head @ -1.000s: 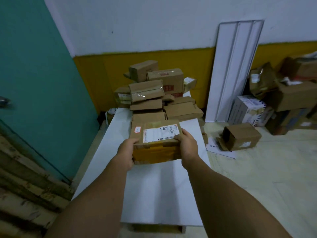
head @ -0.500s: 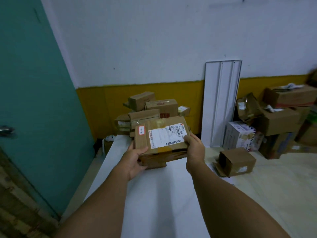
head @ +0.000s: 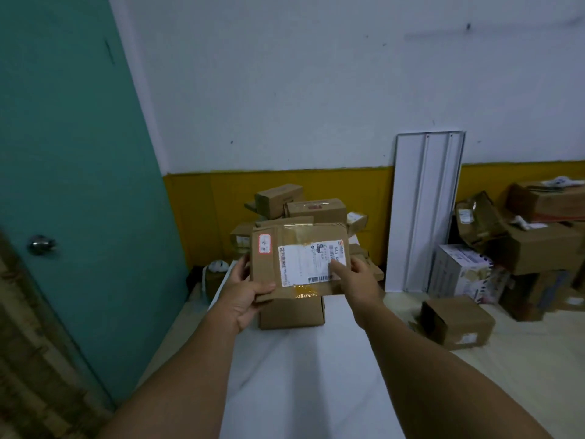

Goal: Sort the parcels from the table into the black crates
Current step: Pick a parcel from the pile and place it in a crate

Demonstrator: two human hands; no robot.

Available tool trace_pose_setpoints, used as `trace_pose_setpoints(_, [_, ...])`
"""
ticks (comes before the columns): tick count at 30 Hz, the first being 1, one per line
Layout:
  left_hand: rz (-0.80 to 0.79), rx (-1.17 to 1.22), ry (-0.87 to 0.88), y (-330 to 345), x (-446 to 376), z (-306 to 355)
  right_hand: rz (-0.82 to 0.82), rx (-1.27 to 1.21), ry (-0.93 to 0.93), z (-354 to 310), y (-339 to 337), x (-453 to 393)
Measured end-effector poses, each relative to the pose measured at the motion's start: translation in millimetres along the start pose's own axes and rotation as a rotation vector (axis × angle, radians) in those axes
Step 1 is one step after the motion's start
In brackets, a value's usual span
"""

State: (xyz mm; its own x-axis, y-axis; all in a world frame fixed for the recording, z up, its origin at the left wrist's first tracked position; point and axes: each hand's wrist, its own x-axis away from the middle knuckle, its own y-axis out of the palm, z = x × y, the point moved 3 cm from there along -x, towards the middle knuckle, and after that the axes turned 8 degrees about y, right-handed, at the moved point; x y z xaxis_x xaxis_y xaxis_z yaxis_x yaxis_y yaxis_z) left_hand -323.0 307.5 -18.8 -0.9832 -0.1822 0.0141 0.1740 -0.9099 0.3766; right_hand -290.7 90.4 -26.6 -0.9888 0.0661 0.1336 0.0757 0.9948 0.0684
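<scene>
I hold a flat brown cardboard parcel (head: 300,248) tilted up toward me above the white table (head: 304,369). It bears a white shipping label and a small red-edged sticker. My left hand (head: 245,291) grips its left lower edge, and my right hand (head: 359,277) grips its right edge with the thumb on the label. Another brown box (head: 291,312) sits on the table just under the held parcel. A heap of more parcels (head: 297,204) is stacked at the table's far end. No black crate is in view.
A teal door (head: 69,185) with a round knob stands to the left. A white panel (head: 424,210) leans on the wall. Cardboard boxes (head: 538,242) are piled on the floor at right, with one open box (head: 459,321) near the table.
The parcel has been lifted off the table and tilted so its label faces me. My view has risen, and my right thumb now rests on the label.
</scene>
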Motion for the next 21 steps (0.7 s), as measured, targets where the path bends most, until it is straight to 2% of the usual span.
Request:
trace_pose_setpoints(4, [-0.061, -0.209, 0.046, 2, -3, 19, 0.218, 0.289, -0.188, -23, 1, 0])
trace_pose_setpoints(5, [-0.075, -0.251, 0.042, 2, -3, 22, 0.206, 0.407, -0.25, -27, 3, -1])
trace_pose_setpoints(7, [-0.092, -0.301, 0.044, -2, -5, 28, 0.047, 0.519, -0.278, -31, 8, -4])
trace_pose_setpoints(9, [-0.079, -0.312, 0.071, -7, -8, 33, -0.101, 0.456, -0.224, -30, 14, -2])
trace_pose_setpoints(10, [-0.061, -0.299, 0.089, -8, -9, 36, -0.124, 0.415, -0.203, -28, 17, -3])
trace_pose_setpoints(15, [0.064, -0.181, 0.184, -3, -15, 46, -0.102, 0.171, -0.198, -25, 33, -4])
trace_pose_setpoints(18, [0.195, -0.048, 0.185, -3, -25, 43, -0.183, 0.052, -0.196, -26, 50, 2])
trace_pose_setpoints(21, [0.132, -0.081, 0.165, 2, -29, 39, -0.207, -0.024, -0.188, -27, 60, 3])
